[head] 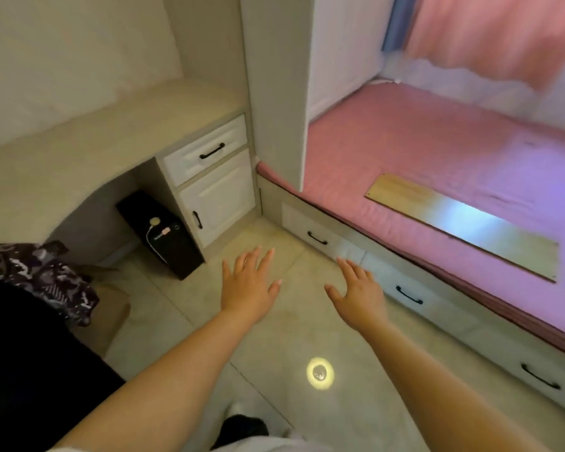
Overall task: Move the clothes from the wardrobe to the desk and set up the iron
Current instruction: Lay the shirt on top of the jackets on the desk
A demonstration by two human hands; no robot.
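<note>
Both hands are held out over the pale tiled floor (274, 337), palms down, probably just held ready, since nothing lies within reach. The left hand (247, 285) has its fingers (268, 257) straight and spread, holding nothing. The right hand (361, 295) is likewise splayed and holds nothing. The cream built-in desk surface (79, 148) runs from 9 to 11 o'clock, well apart from both hands, with 1 white drawer (206, 150) and a cupboard door (217, 199) beneath it. No wardrobe, iron or hanging clothes can be seen, so the task appears unstarted. A dark patterned cloth (36, 275) lies at 9 o'clock; whether it is clothing I cannot tell. The pink bed mattress (437, 158) fills 1 to 3 o'clock, bearing a long wooden board (463, 223).
</note>
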